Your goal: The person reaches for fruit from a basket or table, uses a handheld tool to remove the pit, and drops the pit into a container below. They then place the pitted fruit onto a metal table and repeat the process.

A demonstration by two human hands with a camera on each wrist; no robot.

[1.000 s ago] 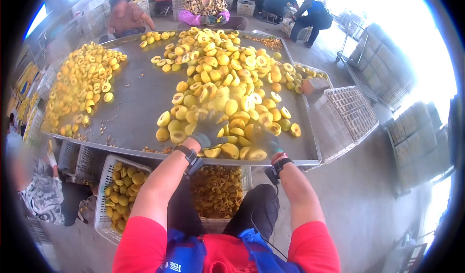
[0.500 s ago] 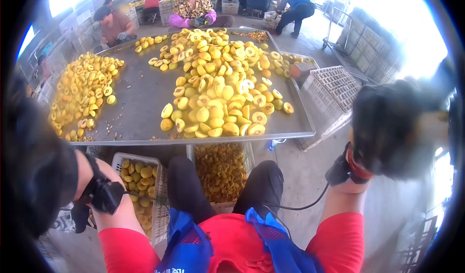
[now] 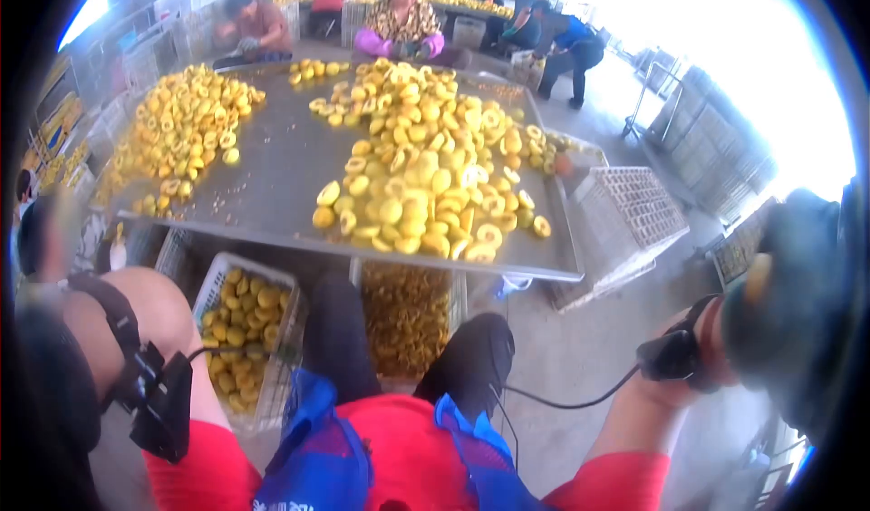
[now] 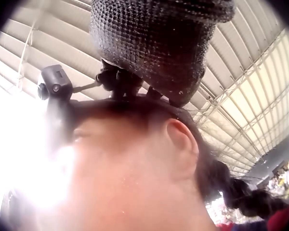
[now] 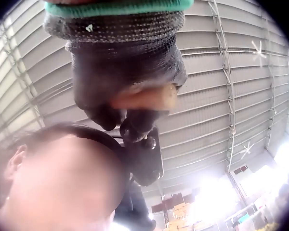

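Both gloved hands are raised beside the wearer's head. My left hand [image 3: 54, 357] is a dark blur at the left edge of the head view. In the left wrist view its textured black glove covers part of the headband [image 4: 135, 102], near the head camera [image 4: 56, 84]; the fingertips are hidden. At the right edge of the head view is my right hand [image 3: 788, 298]. The right wrist view shows its dark glove, with bent fingers [image 5: 103, 115] close to a black device [image 5: 147, 161] at the head; I cannot tell whether they grip it. A bare skin-coloured part [image 5: 149, 97] shows at the glove.
Halved yellow fruit [image 3: 426, 167] lies heaped on a metal table [image 3: 281, 180]. Below are a crate of fruit [image 3: 213, 284] and a crate of brownish scraps [image 3: 408, 312]. White crates [image 3: 634, 207] stand at the right. A cable [image 3: 580, 402] runs to the right wrist. Other people sit beyond.
Both hands have left the fruit heap and come up to the head. Over the last half second the right hand has shifted slightly downward in the head view, which has tilted.
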